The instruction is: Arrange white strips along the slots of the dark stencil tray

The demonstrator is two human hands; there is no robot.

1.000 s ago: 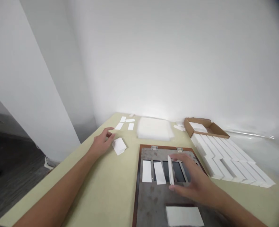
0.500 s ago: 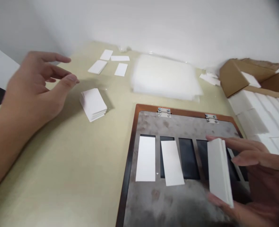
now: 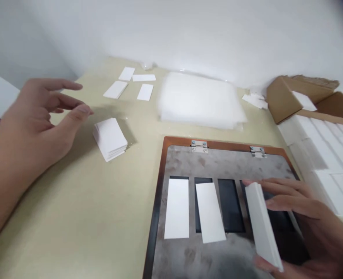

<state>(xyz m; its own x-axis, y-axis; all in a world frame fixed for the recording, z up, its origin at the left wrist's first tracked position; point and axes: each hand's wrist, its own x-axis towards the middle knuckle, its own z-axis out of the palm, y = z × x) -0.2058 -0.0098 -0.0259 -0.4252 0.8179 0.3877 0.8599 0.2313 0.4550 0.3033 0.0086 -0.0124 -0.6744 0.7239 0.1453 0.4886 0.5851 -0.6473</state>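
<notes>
My right hand [image 3: 307,221] grips a small stack of white cards [image 3: 263,224] on edge, over the right part of a hinged metal plate [image 3: 194,255] with several dark rectangular slots. One white card [image 3: 177,209] lies in the leftmost slot. A second card [image 3: 210,213] lies askew across the slot beside it. Dark bottom shows in the third slot [image 3: 232,205]; my hand and the cards hide part of the others. My left hand [image 3: 43,120] hovers at the left with fingers apart and nothing in them, near a pile of white cards [image 3: 110,139] on the table.
Several loose white cards [image 3: 144,92] lie at the back left of the table [image 3: 87,217]. A stack of translucent sheets [image 3: 202,100] is behind the plate. At the right, a torn cardboard box [image 3: 284,99] stands by stacked white blocks [image 3: 307,147].
The whole view has tilted, so things sit slightly lower in the picture. My right hand has shifted a little left over the plate with its cards. My left hand stays apart from the pile.
</notes>
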